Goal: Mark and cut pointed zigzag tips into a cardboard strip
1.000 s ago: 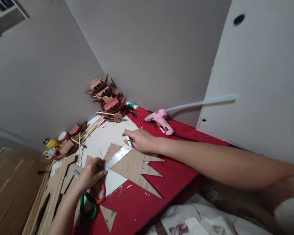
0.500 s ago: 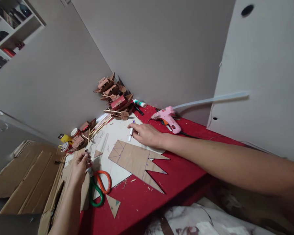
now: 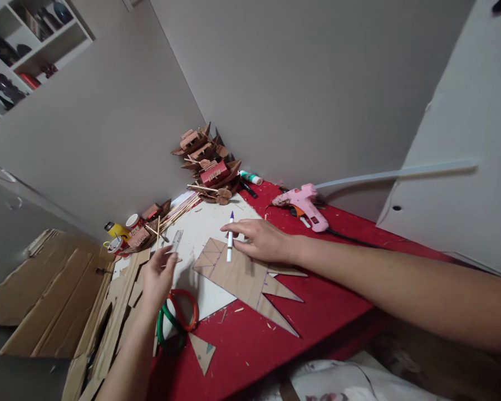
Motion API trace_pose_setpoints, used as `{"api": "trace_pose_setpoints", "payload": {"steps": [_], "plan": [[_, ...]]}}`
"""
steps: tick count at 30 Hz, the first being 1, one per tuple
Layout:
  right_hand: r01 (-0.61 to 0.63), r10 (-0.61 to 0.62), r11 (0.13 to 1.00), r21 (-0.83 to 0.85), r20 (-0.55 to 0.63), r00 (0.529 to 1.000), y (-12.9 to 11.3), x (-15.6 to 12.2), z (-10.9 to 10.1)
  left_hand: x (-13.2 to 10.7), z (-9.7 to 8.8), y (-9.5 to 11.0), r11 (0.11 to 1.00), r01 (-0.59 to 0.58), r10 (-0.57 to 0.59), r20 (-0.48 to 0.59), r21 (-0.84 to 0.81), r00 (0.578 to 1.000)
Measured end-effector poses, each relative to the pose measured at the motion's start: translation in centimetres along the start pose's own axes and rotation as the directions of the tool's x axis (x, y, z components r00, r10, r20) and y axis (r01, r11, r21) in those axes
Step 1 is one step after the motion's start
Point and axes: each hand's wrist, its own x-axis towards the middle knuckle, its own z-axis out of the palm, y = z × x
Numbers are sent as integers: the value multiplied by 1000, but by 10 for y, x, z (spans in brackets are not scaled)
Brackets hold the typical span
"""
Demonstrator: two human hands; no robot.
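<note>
In my right hand (image 3: 261, 239) is a white marker (image 3: 229, 248) with a purple tip pointing away from me, held between thumb and fingers. It hovers over a brown board piece (image 3: 234, 278) with long pointed spikes at one end and purple triangle lines drawn at the other. My left hand (image 3: 161, 273) is closed at the near end of a clear ruler (image 3: 177, 239), its fingertips partly covering it. Scissors (image 3: 187, 320) with green and orange handles lie just beside my left wrist, blades hidden. A small cardboard triangle (image 3: 202, 353) rests nearer me.
A pink glue gun (image 3: 309, 206) with a long glue stick lies at the right on the red tabletop (image 3: 250, 362). Several small model boats (image 3: 215, 174) and thin sticks (image 3: 181, 209) stand toward the corner. Cups (image 3: 117, 245) and cardboard sheets (image 3: 54, 301) are at the left.
My left hand has moved forward and right and taken hold of the ruler. The right hand has shifted over the board with the marker. The view has turned slightly left.
</note>
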Motion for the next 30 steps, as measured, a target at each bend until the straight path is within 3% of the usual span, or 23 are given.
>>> {"api": "trace_pose_setpoints", "payload": {"steps": [2, 5, 9, 13, 16, 18, 21, 25, 30], "plan": [[74, -74, 997, -4, -9, 997, -4, -2, 3, -5, 24, 20, 998, -6, 21, 213, -69, 977], [140, -141, 990, -18, -25, 990, -7, -4, 6, -8, 53, 43, 986, 23, 54, 444, -166, 894], [234, -238, 971, -51, -85, 968, -5, -3, 8, -1, 70, 60, 971, 70, 70, 552, -227, 831], [255, -261, 965, -62, -106, 960, -4, -4, 7, 7, 69, 64, 970, 93, 52, 568, -223, 821], [177, -174, 984, 20, -99, 980, -6, -5, 0, 14, 53, 55, 980, 72, 30, 499, -183, 866], [26, -26, 1000, 0, -17, 1000, -8, -5, -7, 20, 33, 41, 990, 56, -4, 373, -127, 928], [-158, 179, 976, -152, 141, 974, -12, -5, -15, 30, -1, 11, 996, 95, -94, 150, 2, 984], [-153, 209, 962, -225, 251, 945, -18, -9, -17, 31, -33, -27, 967, 209, -194, -108, 145, 975], [-132, 216, 955, -265, 319, 923, -23, -14, -15, 20, -44, -40, 939, 275, -223, -245, 206, 944]]}}
